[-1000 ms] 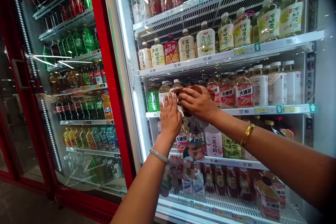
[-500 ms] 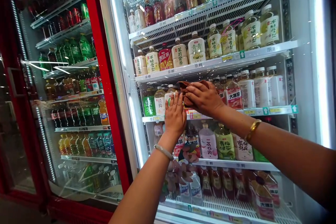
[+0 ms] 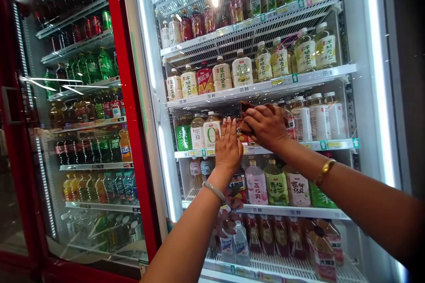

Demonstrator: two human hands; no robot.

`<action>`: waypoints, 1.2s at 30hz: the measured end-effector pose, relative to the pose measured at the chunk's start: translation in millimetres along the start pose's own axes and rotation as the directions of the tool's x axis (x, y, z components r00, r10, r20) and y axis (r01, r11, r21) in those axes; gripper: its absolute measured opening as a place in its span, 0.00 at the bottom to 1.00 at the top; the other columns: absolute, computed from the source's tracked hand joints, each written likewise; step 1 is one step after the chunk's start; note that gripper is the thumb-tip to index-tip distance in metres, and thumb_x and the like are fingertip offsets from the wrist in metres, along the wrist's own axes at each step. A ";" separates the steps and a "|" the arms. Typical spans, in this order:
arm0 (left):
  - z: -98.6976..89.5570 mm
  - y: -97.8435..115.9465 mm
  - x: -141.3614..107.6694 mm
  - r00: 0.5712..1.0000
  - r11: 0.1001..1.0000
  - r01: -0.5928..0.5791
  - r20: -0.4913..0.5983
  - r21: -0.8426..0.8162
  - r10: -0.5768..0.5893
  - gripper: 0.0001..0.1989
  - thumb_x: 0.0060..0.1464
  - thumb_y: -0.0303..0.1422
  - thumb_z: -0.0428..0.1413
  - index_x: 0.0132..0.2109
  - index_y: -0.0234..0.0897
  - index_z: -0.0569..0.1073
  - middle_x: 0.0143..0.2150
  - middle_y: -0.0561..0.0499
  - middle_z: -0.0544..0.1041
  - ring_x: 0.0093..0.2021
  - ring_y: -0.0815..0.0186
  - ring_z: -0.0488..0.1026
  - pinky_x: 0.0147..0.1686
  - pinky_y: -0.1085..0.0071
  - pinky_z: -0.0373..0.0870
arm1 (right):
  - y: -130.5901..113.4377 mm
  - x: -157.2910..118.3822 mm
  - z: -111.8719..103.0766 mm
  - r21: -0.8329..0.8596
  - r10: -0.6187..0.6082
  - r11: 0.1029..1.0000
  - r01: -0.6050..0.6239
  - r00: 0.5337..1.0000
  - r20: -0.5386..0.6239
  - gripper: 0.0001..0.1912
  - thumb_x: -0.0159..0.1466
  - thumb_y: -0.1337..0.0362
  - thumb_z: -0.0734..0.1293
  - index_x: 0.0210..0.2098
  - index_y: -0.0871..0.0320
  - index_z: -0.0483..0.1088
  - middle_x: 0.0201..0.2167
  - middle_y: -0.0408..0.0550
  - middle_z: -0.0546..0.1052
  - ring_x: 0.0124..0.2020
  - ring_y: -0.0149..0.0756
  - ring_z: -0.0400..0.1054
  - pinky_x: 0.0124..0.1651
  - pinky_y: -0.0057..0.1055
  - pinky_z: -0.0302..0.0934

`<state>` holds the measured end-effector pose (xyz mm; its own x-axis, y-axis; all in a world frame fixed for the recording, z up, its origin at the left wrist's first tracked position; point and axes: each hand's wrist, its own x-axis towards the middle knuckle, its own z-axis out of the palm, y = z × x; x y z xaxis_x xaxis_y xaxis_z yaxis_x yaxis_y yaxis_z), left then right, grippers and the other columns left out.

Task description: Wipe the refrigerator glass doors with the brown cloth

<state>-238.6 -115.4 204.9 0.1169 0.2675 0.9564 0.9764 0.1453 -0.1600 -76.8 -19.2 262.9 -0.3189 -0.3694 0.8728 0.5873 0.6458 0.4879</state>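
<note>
My left hand [image 3: 228,148] lies flat with its fingers stretched upward against the glass front of a drinks fridge, and a pale bangle circles its wrist. Just right of it, my right hand [image 3: 267,126] is closed around a brown cloth [image 3: 247,117] pressed to the same glass. A gold bracelet [image 3: 325,171] sits on the right wrist. Behind the hands, bottled teas stand on a fridge shelf [image 3: 186,154]; a bottle with a green zero on its label [image 3: 211,135] shows beside my left fingers. Both hands cover some bottles.
Shelves above and below hold rows of bottles, such as a pink-labelled one [image 3: 256,185]. At left stands a second fridge with a red frame [image 3: 129,97], stocked with cans and bottles. A vertical light strip [image 3: 381,79] runs along the right side.
Relative to the bottles, both hands have shifted right across the glass, uncovering the bottle with the green zero. The cloth stays in my right hand. The view has turned slightly.
</note>
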 end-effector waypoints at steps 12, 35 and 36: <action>15.3 26.1 27.7 0.998 0.998 -0.057 0.015 0.011 0.057 0.34 0.70 0.33 0.45 0.78 0.37 0.47 0.80 0.45 0.48 0.80 0.61 0.40 0.79 0.50 0.36 | 61.0 -33.8 -14.9 -0.017 0.053 0.998 -0.054 0.996 -0.078 0.19 0.68 0.55 0.68 0.56 0.54 0.73 0.62 0.50 0.77 0.65 0.50 0.65 0.70 0.58 0.41; 45.4 52.9 31.3 0.997 0.999 0.012 -0.078 0.036 -0.009 0.32 0.71 0.33 0.44 0.78 0.41 0.49 0.80 0.49 0.50 0.80 0.62 0.42 0.79 0.49 0.32 | 29.3 -66.6 -15.0 -0.028 -0.060 0.998 0.057 0.990 -0.125 0.12 0.69 0.63 0.69 0.52 0.50 0.75 0.53 0.41 0.82 0.57 0.40 0.70 0.63 0.46 0.52; 45.7 52.9 30.9 0.996 0.999 0.011 -0.086 0.035 -0.008 0.32 0.71 0.33 0.44 0.78 0.42 0.48 0.80 0.49 0.50 0.80 0.62 0.42 0.79 0.49 0.32 | 32.7 -73.9 -18.3 -0.039 -0.089 0.996 0.085 0.989 -0.118 0.11 0.68 0.63 0.70 0.50 0.49 0.76 0.52 0.40 0.83 0.56 0.39 0.70 0.62 0.45 0.53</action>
<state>-191.7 -55.9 214.7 0.1243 0.1834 0.9751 0.9706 0.1817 -0.1579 -20.4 17.0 214.2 -0.2805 -0.5016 0.8184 0.5862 0.5856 0.5598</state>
